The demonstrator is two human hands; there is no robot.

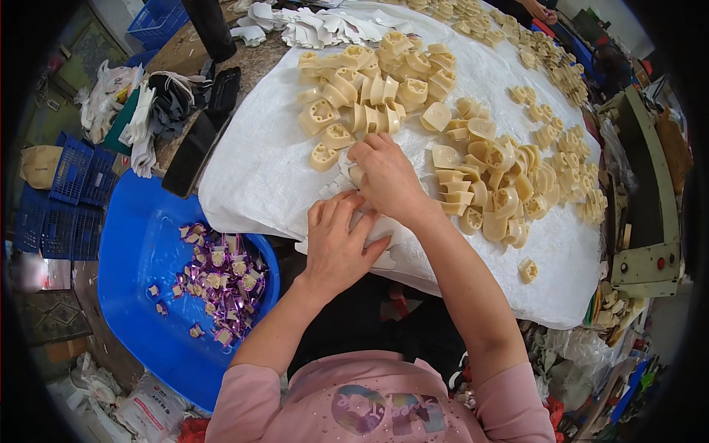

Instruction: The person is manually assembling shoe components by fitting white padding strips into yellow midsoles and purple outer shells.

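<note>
My right hand (385, 177) is curled over a cream plastic part (357, 174) at the near side of a white sheet (251, 170) that covers the table. My left hand (336, 240) lies just below it, fingers spread on small white pieces (332, 188) at the sheet's near edge. Whether the left hand holds one of them is hidden. Several cream moulded parts (369, 88) are heaped beyond the hands, and more cream parts (502, 192) lie to the right.
A blue tub (140, 244) at my lower left holds several cream pieces wrapped in purple film (221, 284). Blue crates (70, 192) stand at far left. White moulded pieces (325, 29) lie at the far edge. A green machine (646, 221) is at right.
</note>
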